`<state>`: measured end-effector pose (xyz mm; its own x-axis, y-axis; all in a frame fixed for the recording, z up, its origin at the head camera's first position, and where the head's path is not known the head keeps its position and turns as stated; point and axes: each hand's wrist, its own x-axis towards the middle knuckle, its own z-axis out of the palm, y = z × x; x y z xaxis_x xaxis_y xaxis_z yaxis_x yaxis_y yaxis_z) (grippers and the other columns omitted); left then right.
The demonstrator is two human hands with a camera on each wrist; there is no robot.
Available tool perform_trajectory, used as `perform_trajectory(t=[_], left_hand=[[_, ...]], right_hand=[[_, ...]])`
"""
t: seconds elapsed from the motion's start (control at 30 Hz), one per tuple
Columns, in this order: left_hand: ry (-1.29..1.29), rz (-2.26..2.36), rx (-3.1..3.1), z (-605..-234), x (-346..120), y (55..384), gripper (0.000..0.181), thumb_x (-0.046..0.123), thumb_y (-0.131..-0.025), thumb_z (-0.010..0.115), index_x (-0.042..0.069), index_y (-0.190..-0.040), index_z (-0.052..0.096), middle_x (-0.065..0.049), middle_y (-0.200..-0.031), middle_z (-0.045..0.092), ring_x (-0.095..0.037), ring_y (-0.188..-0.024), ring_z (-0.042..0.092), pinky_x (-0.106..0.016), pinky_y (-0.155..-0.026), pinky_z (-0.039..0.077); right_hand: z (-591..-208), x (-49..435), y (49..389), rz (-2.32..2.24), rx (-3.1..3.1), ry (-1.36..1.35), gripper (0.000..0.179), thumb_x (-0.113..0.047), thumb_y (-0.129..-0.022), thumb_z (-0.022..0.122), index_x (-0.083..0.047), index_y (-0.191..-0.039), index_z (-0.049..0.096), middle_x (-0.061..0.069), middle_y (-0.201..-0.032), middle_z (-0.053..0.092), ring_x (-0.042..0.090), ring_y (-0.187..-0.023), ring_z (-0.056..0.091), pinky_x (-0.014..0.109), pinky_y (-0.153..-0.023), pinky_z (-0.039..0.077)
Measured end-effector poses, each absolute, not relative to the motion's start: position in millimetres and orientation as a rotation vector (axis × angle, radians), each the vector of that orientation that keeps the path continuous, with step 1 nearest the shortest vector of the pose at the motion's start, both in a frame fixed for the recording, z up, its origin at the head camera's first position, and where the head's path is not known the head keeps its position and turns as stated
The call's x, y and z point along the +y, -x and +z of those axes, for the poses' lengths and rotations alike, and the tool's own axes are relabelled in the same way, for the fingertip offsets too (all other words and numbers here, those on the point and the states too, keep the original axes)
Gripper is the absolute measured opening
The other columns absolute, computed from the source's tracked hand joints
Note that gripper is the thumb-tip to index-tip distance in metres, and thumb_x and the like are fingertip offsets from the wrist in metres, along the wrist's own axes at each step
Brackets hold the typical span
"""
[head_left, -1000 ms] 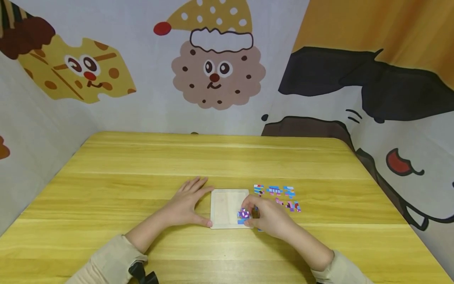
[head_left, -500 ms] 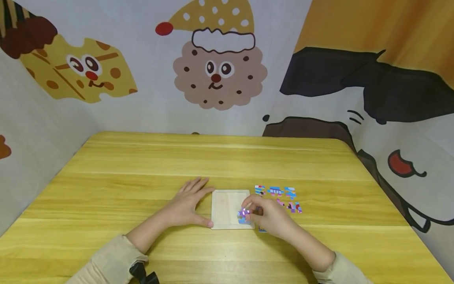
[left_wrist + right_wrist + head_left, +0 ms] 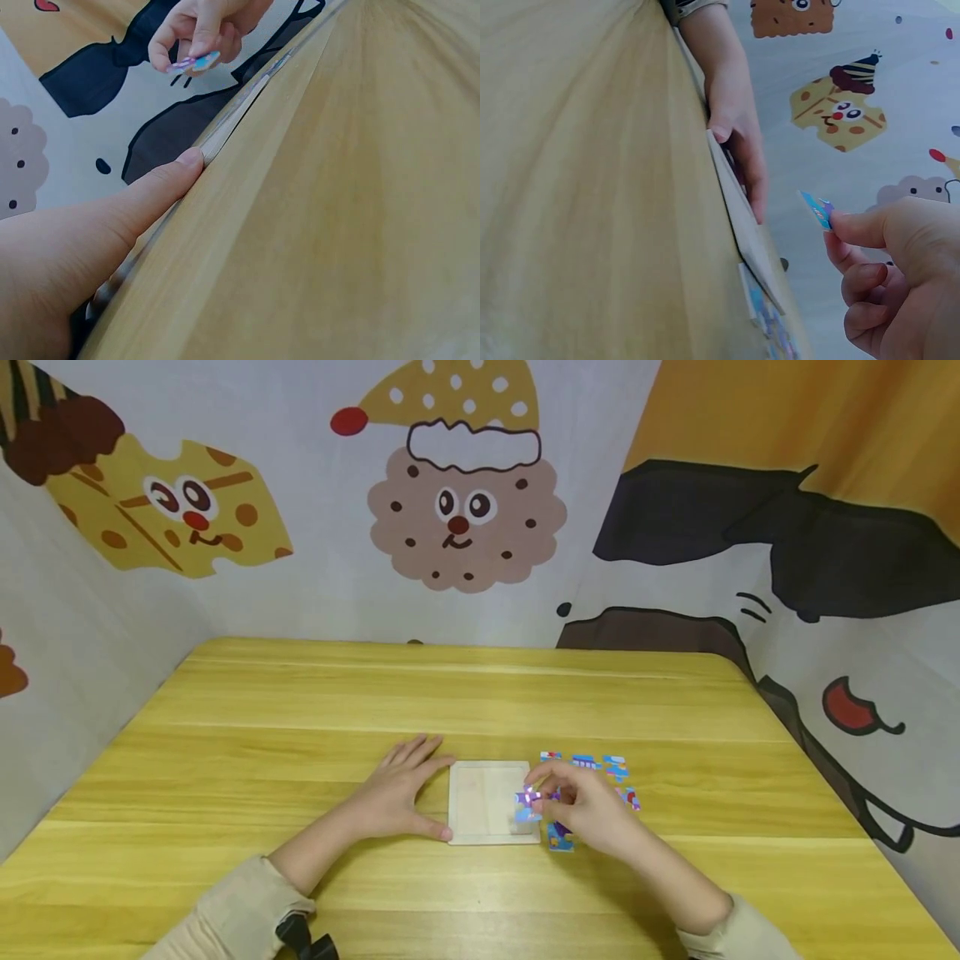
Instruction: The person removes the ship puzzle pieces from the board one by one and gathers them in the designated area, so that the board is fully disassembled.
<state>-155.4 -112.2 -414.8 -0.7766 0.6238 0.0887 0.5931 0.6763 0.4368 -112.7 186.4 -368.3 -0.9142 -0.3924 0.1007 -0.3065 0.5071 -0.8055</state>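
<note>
A pale wooden puzzle tray (image 3: 480,806) lies flat on the table, its bare bottom showing. My left hand (image 3: 388,795) is spread at the tray's left side, thumb tip (image 3: 191,157) against the near corner and index fingertip by the far one. Between thumb and index finger, my right hand (image 3: 588,803) pinches a purple and blue jigsaw piece (image 3: 527,807). That piece is raised over the right part of the tray; the right wrist view shows it tilted, well off the table. Part of the tray's right rim is hidden by the right hand.
Right of the tray lie several loose jigsaw pieces (image 3: 615,767), some partly under the right hand in the head view. A blue jigsaw piece (image 3: 560,839) sits beside the tray's near right corner. The wooden table (image 3: 360,693) meets a cartoon-printed cloth (image 3: 300,602) behind.
The right hand has lifted the jigsaw piece from the tray's near right corner and shifted slightly right. My left hand stays at the tray's left edge.
</note>
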Motion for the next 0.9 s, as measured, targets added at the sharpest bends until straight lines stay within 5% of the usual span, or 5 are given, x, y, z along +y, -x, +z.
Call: perform_trajectory(t=[0.53,0.9], left_hand=[[-1.027,0.708,2.803,-414,-111,155,0.108,0.079,-0.066,0.062,0.016,-0.149,0.036,-0.014,-0.158,0.013,-0.034,-0.144,0.004,-0.054,-0.112,0.002],[-1.029,0.697,2.813,-415,-113,156,0.108,0.080,-0.066,0.061,0.016,-0.149,0.036,-0.013,-0.158,0.013,-0.034,-0.144,0.005,-0.054,-0.113,0.002]], right_hand=[[-358,207,109,-1.538,2.546,0.637,0.022,-0.002,-0.086,0.069,-0.008,-0.106,0.065,0.009,-0.084,0.061,0.008,-0.054,0.038,0.020,-0.046,0.032],[-362,231,102,-1.575,2.557,0.623,0.021,0.000,-0.085,0.069,-0.004,-0.105,0.064,0.009,-0.084,0.062,0.011,-0.057,0.048,0.022,-0.047,0.039]])
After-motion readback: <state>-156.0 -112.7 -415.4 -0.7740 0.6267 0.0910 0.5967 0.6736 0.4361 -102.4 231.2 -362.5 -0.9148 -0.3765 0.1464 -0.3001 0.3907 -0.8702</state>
